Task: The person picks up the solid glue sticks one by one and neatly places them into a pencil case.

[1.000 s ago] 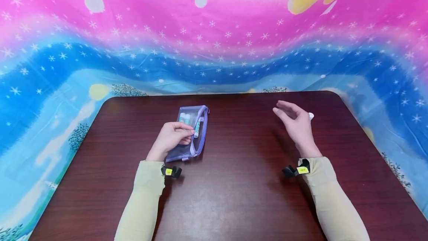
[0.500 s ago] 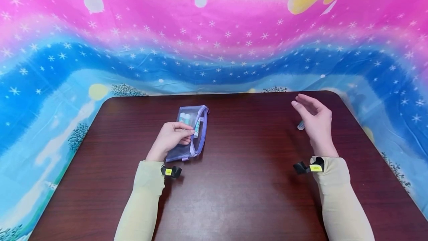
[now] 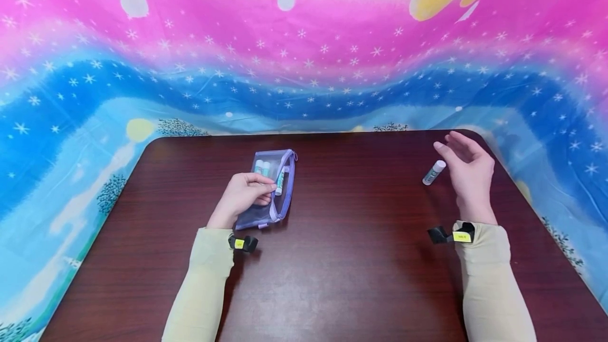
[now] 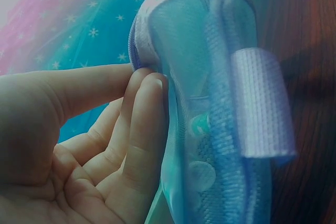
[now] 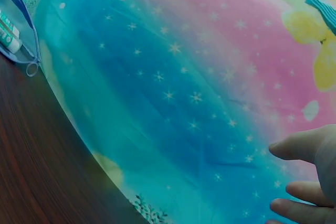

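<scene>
My left hand (image 3: 242, 194) pinches the zippered edge of a purple mesh zip pouch (image 3: 285, 207) between thumb and fingers, and its mouth gapes to the right. Several white-and-green glue sticks (image 3: 266, 168) show inside through the mesh. The left wrist view has the fingertips (image 4: 152, 85) close up on the pouch's edge (image 4: 144, 40). Over the table's right side my right hand (image 3: 470, 178) is raised, fingers loosely bent and holding nothing. Just left of it, a single glue stick (image 3: 434, 173) with a white cap is on the table, apart from the fingers.
The dark wooden table (image 3: 332, 278) has rounded far corners. A pink and blue cloth (image 3: 304, 57) with snowflakes hangs behind it and down both sides. The pouch's zipper pull ring (image 5: 32, 70) dangles at its corner in the right wrist view.
My right hand has moved to the right, uncovering the glue stick that it mostly hid before. My left hand and the pouch have stayed in place.
</scene>
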Demonstrator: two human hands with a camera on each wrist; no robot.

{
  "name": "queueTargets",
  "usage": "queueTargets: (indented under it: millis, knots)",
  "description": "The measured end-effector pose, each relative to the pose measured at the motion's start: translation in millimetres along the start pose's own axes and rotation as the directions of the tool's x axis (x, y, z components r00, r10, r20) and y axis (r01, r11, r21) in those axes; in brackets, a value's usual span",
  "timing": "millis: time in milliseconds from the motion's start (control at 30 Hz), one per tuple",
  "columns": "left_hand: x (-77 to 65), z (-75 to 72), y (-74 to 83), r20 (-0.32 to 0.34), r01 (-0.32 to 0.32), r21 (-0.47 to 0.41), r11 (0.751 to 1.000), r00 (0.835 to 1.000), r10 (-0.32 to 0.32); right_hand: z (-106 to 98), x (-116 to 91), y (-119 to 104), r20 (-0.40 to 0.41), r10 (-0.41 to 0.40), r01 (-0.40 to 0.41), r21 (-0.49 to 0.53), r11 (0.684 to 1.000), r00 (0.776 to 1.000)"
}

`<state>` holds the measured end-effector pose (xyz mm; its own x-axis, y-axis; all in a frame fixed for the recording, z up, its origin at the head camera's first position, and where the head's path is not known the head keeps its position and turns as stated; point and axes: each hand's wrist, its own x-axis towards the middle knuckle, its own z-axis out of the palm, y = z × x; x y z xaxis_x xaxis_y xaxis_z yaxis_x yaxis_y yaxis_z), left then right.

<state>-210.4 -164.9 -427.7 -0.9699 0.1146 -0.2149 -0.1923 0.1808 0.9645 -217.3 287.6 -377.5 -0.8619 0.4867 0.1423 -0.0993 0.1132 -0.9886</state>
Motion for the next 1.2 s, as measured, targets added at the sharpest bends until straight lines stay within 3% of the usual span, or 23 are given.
queueTargets:
  millis: [433,967,1200]
  knots:
    - [1.0,0.7,-0.8,0.004,-0.003,-0.010,1.000,1.000,0.003,-10,11,12,0.029,0.100,-0.090,-0.244,0.966,0.995]
    - [3.6,1.9,-0.4,0.006,-0.006,-0.002,1.000,1.000,0.006,-14,19,35,0.102,0.173,-0.129,-0.340,0.932,0.980]
    - [-0.3,-1.8,-0.3,-0.007,-0.010,0.030,0.999,1.000,0.010,-13,18,45,0.138,0.168,-0.100,-0.403,0.910,0.976]
